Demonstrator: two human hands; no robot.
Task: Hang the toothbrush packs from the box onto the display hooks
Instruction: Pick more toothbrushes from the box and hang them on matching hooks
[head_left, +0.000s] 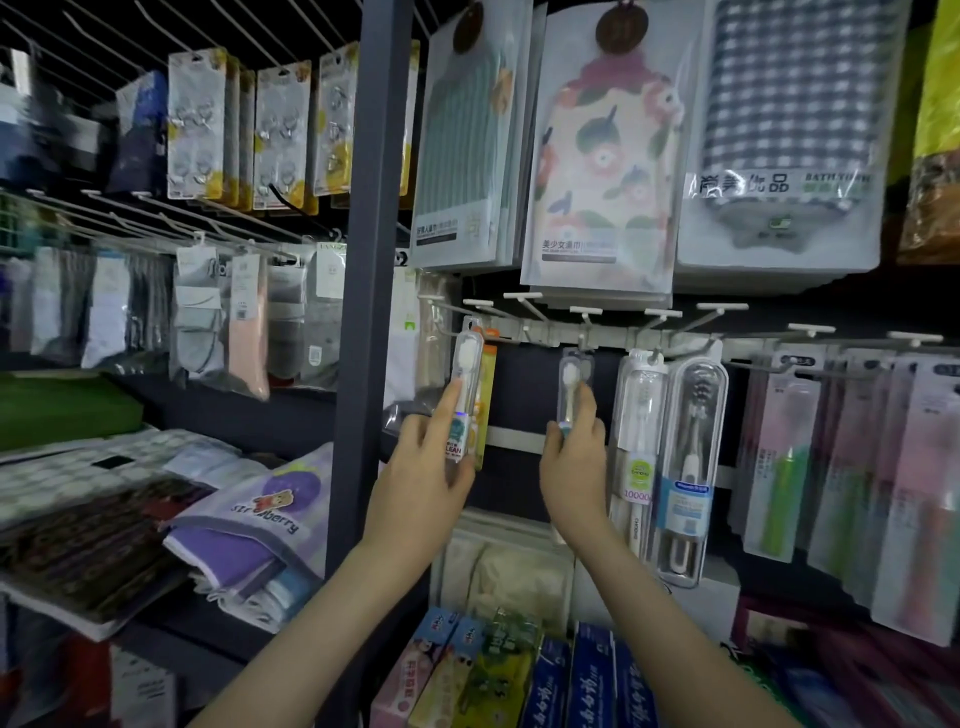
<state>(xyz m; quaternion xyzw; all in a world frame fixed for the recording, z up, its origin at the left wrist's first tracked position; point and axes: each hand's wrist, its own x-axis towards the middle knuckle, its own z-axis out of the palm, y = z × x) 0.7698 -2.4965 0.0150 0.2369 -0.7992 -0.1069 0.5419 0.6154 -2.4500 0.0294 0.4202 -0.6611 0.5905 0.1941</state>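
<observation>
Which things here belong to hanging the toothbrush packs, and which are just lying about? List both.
Job: left hand, left-hand toothbrush pack, right hand, right-hand toothbrush pack, display hooks.
Lying about: towel packs, toothpaste boxes, strawberry bag.

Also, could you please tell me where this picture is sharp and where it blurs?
Head view: sharpest mid-frame, where the left hand grips the left toothbrush pack and the right hand the right toothbrush pack; head view: socks at left and brush packs at far right smear; head view: the wide lens tilts the grey post, with glare on the towel bags.
</observation>
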